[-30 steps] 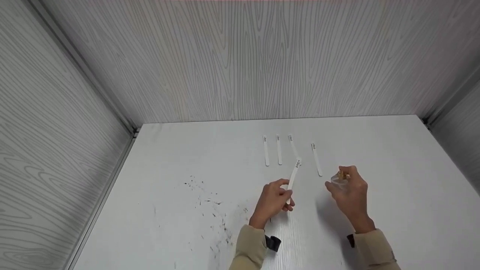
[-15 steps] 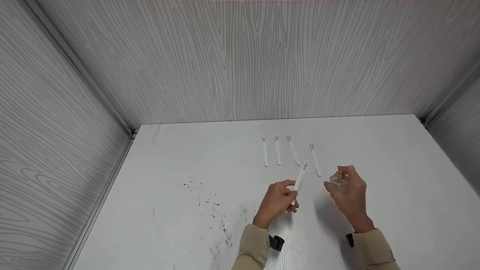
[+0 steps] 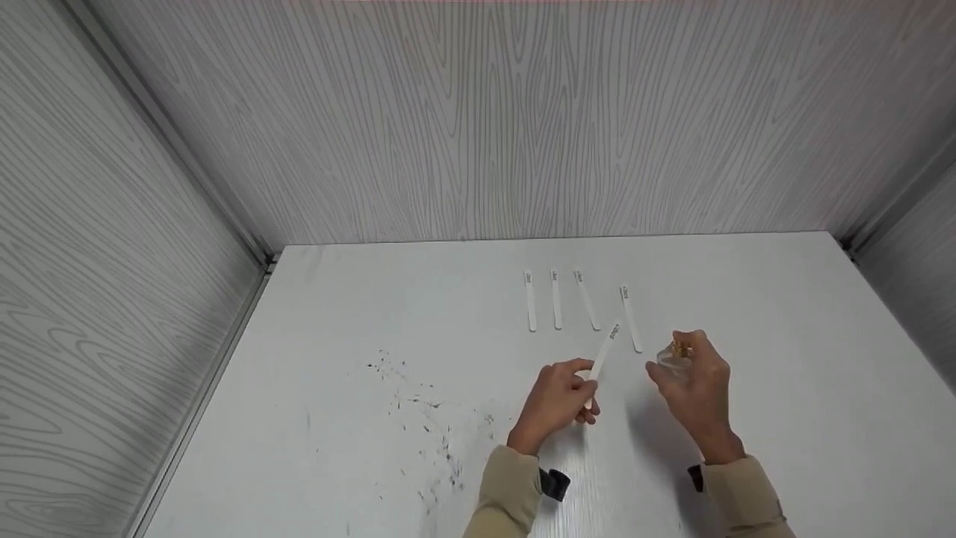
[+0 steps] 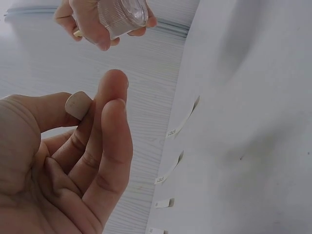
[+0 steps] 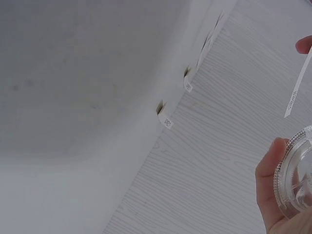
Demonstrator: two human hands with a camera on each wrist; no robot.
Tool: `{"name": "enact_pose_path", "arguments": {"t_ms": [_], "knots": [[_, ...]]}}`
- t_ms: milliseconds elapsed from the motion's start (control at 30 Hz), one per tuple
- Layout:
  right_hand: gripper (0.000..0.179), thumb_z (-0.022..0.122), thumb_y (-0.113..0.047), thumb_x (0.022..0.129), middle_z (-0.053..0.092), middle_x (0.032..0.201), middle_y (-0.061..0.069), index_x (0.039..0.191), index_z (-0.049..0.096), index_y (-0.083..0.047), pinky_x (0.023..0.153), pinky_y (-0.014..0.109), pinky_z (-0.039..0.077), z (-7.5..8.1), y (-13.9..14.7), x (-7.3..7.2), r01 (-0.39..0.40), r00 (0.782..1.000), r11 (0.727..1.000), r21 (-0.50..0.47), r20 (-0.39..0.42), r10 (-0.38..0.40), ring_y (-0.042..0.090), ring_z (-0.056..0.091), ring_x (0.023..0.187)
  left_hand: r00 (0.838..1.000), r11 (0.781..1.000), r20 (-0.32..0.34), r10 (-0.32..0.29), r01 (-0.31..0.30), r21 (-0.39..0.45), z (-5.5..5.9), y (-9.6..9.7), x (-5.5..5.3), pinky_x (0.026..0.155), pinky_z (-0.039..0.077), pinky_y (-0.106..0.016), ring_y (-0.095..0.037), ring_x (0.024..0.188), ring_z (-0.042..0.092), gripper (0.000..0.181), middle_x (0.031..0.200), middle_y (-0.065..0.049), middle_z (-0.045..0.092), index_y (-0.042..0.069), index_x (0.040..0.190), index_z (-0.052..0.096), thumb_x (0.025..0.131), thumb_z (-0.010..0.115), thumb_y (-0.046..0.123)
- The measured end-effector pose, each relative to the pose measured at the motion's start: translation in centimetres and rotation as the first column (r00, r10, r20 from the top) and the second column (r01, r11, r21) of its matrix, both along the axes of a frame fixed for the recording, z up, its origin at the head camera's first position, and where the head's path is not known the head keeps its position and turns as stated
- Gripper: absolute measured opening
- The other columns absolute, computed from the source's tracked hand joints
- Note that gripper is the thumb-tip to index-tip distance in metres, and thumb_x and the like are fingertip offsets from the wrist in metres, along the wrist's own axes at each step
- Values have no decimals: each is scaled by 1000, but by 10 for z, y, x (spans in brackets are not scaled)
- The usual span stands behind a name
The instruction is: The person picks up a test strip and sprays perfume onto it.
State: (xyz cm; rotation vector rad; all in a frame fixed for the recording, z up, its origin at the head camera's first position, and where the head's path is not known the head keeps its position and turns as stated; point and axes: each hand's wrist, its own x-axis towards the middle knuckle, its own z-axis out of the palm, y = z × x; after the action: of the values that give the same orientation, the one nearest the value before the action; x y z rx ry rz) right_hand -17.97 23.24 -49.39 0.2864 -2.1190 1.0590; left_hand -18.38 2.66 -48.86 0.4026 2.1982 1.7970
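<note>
My left hand (image 3: 556,396) pinches a white paper perfume test strip (image 3: 603,353) near its lower end. The strip slants up and to the right, its printed end pointing away from me. In the left wrist view only the rounded end of the strip (image 4: 78,106) shows, at the thumb. My right hand (image 3: 702,388) grips a clear glass perfume bottle (image 3: 674,362) with a gold spray top, a finger on that top. The bottle's ribbed glass base (image 5: 292,185) faces the right wrist camera. The strip's printed end is apart from the bottle, to its left.
Several more test strips lie in a row on the white table (image 3: 336,314), from the leftmost strip (image 3: 531,302) to the rightmost strip (image 3: 632,321), just beyond the hands. Dark marks (image 3: 426,426) spot the table at left. Wood-grained panels (image 3: 478,119) enclose the back and sides.
My left hand has moved a little to the right, bringing the strip nearer the bottle and tilting it more to the right. The right hand and bottle have stayed almost still.
</note>
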Motion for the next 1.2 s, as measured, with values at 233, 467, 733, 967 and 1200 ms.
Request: {"name": "enact_pose_path", "arguments": {"t_ms": [233, 467, 733, 967, 1200], "knots": [[46, 77, 27, 60, 67, 89, 25, 100, 58, 15, 82, 6, 39, 0, -1, 1, 21, 1000, 1000, 7, -3, -21, 37, 65, 81, 1000, 1000, -5, -8, 8, 0, -1, 0, 0, 52, 58, -28, -12, 51, 66, 40, 63, -4, 67, -8, 138, 56, 99, 56, 0], [47, 78, 26, 60, 67, 89, 25, 100, 58, 14, 82, 10, 41, 4, -4, 0, 30, 999, 999, 25, -38, -29, 38, 65, 80, 1000, 1000, -16, -2, 2, 4, 1, -3, 0, 50, 56, -24, -12, 51, 65, 40, 63, -5, 67, -9, 138, 55, 99, 56, -1], [46, 78, 26, 60, 68, 90, 27, 100, 58, 15, 82, 6, 38, 4, -3, 3, 39, 999, 999, 17, -31, -38, 39, 66, 81, 1000, 1000, 9, 4, -4, 1, -2, -3, 0, 52, 58, -29, -12, 50, 64, 40, 62, -5, 67, -9, 138, 55, 99, 56, -1], [39, 75, 26, 61, 66, 86, 25, 93, 56, 14, 80, 7, 39, 3, -3, 2, 46, 998, 999, -9, -33, -46, 35, 65, 79, 1000, 1000, 6, -5, 5, 4, -2, -4, 1, 55, 61, -37, -12, 51, 64, 40, 63, -5, 67, -10, 138, 54, 99, 56, -1], [43, 76, 26, 62, 67, 89, 27, 99, 57, 16, 80, 8, 38, 2, -1, 4, 71, 997, 997, -18, -25, -71, 36, 64, 81, 1000, 1000, -8, -10, 10, 5, -2, -2, 0, 54, 60, -33, -11, 51, 65, 40, 63, -5, 68, -9, 138, 55, 99, 57, -1]]}}
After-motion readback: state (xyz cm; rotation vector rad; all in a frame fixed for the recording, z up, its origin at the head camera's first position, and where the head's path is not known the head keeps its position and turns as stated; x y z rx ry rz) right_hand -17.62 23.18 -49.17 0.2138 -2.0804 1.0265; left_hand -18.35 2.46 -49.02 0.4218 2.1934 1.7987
